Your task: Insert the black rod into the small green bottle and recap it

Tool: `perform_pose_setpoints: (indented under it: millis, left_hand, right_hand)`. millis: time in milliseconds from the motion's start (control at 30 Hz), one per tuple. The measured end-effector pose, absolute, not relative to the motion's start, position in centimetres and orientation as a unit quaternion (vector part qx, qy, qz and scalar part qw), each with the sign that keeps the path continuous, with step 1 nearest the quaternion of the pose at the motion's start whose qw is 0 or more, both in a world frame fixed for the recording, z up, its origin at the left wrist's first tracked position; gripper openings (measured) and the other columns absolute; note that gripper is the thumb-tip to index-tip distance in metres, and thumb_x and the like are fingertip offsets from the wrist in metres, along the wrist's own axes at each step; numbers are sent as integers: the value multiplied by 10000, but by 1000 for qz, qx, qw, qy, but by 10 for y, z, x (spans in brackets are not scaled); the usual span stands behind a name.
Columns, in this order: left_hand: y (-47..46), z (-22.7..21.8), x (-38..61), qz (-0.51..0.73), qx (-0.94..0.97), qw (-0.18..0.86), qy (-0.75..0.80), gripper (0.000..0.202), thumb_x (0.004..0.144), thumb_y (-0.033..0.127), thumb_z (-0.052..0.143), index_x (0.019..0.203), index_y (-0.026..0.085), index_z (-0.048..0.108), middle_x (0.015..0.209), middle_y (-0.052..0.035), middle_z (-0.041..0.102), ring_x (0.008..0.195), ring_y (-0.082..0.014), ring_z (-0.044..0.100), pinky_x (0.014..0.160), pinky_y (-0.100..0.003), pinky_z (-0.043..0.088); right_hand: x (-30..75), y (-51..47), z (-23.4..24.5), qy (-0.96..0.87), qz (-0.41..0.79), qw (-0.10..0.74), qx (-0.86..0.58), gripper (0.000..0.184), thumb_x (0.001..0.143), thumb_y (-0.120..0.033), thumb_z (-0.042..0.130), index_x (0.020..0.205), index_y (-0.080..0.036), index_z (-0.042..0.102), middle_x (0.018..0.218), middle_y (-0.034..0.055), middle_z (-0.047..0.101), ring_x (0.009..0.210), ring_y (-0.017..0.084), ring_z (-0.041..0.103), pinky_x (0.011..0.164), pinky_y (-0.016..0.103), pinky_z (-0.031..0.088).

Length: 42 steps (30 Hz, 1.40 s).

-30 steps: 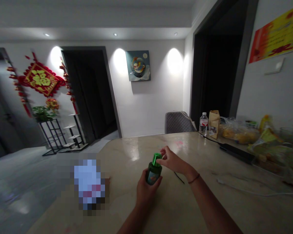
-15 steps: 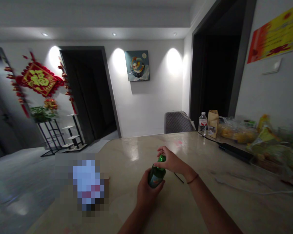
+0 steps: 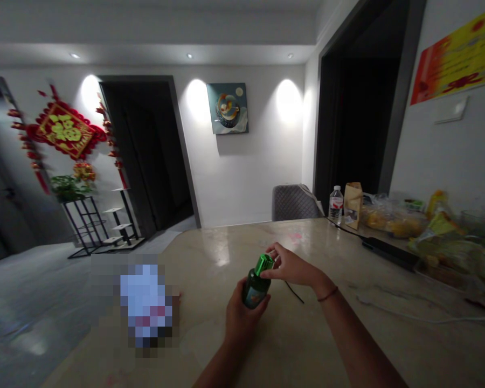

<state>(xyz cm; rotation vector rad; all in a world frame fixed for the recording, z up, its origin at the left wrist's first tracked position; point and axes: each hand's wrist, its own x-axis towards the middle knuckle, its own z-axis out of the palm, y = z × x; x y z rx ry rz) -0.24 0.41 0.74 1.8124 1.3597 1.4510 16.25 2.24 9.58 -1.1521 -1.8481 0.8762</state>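
My left hand (image 3: 246, 313) wraps around the body of a small dark green bottle (image 3: 254, 290) with a printed label, holding it tilted above the stone counter (image 3: 210, 253). A shiny metallic green cap (image 3: 264, 264) tops the bottle. My right hand (image 3: 291, 268) pinches that cap between thumb and fingertips, and a thin cord bracelet circles its wrist. The cap still sits on the bottle. A short black wire (image 3: 294, 292) lies on the counter just below my right wrist.
A pixelated patch (image 3: 145, 304) hides something at the counter's left edge. Along the right wall stand a water bottle (image 3: 335, 205), a paper bag (image 3: 353, 205), plastic food bags (image 3: 394, 218) and a black power strip (image 3: 388, 253). A white cable (image 3: 420, 318) crosses the counter.
The bottle has rocked in my left hand, its cap tilting away and then back toward me. My right fingers have shifted around the cap, and that wrist has rotated slightly.
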Motion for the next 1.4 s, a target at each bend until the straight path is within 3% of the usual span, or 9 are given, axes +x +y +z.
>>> perform_pose_setpoints:
  millis: [133, 300, 500, 633, 733, 867, 1133, 1300, 1400]
  left_hand:
    - [3, 9, -2, 515, 658, 221, 503, 521, 608, 405, 649, 1061, 188, 515, 930, -47, 644, 822, -192, 609, 736, -307, 478]
    - [4, 7, -3, 508, 659, 219, 510, 528, 611, 423, 638, 1068, 191, 511, 948, -52, 640, 837, -199, 609, 745, -314, 474]
    - [6, 5, -3, 512, 653, 217, 513, 543, 607, 428, 641, 1077, 190, 507, 951, -53, 640, 836, -200, 607, 745, -321, 474]
    - [5, 6, -3, 510, 651, 224, 516, 552, 606, 430, 643, 1086, 196, 504, 949, -50, 644, 843, -200, 610, 754, -320, 474]
    - [4, 8, -3, 506, 653, 226, 516, 551, 605, 429, 643, 1083, 193, 506, 955, -53, 643, 855, -206, 609, 768, -325, 471]
    - [3, 9, -3, 492, 660, 223, 522, 541, 610, 430, 641, 1076, 192, 504, 962, -49, 637, 854, -202, 607, 764, -320, 469]
    - [4, 10, -3, 506, 657, 230, 510, 535, 609, 426, 645, 1069, 189, 511, 951, -47, 644, 844, -194, 611, 750, -308, 472]
    - [4, 7, -3, 496, 663, 216, 518, 539, 601, 438, 648, 1064, 197, 510, 961, -46, 639, 839, -193, 606, 749, -316, 468]
    - [5, 7, -3, 492, 667, 216, 515, 540, 603, 444, 641, 1063, 194, 511, 955, -50, 639, 834, -199, 606, 741, -321, 468]
  right_hand:
    - [156, 24, 97, -710, 298, 401, -497, 382, 767, -527, 480, 883, -162, 480, 700, -1, 542, 602, 105, 506, 557, 231, 389]
    - [147, 22, 102, -703, 166, 389, -572, 320, 720, -494, 553, 720, -175, 525, 573, -23, 498, 542, 101, 448, 519, 227, 312]
    - [152, 15, 109, -735, 200, 394, -514, 192, 707, -306, 579, 840, -167, 577, 696, -1, 560, 595, 94, 489, 560, 209, 362]
    - [155, 12, 111, -740, 249, 380, -495, 396, 638, -187, 603, 1021, -132, 523, 931, 56, 581, 625, 88, 499, 591, 210, 397]
    - [153, 11, 110, -729, 247, 377, -516, 525, 653, -260, 619, 1128, -101, 461, 996, 97, 558, 709, 121, 520, 665, 242, 408]
    - [149, 12, 108, -717, 216, 364, -554, 442, 752, -430, 522, 1062, -115, 503, 850, 84, 586, 736, 166, 538, 689, 282, 396]
    - [150, 14, 107, -724, 225, 378, -532, 369, 727, -276, 556, 1057, -116, 515, 916, 86, 580, 767, 149, 537, 717, 254, 406]
    - [150, 16, 105, -715, 206, 380, -550, 437, 750, -410, 527, 1063, -104, 514, 889, 90, 565, 792, 171, 535, 755, 287, 398]
    - [150, 16, 105, -717, 214, 375, -547, 422, 744, -382, 544, 1069, -116, 508, 843, 65, 566, 757, 157, 534, 729, 275, 398]
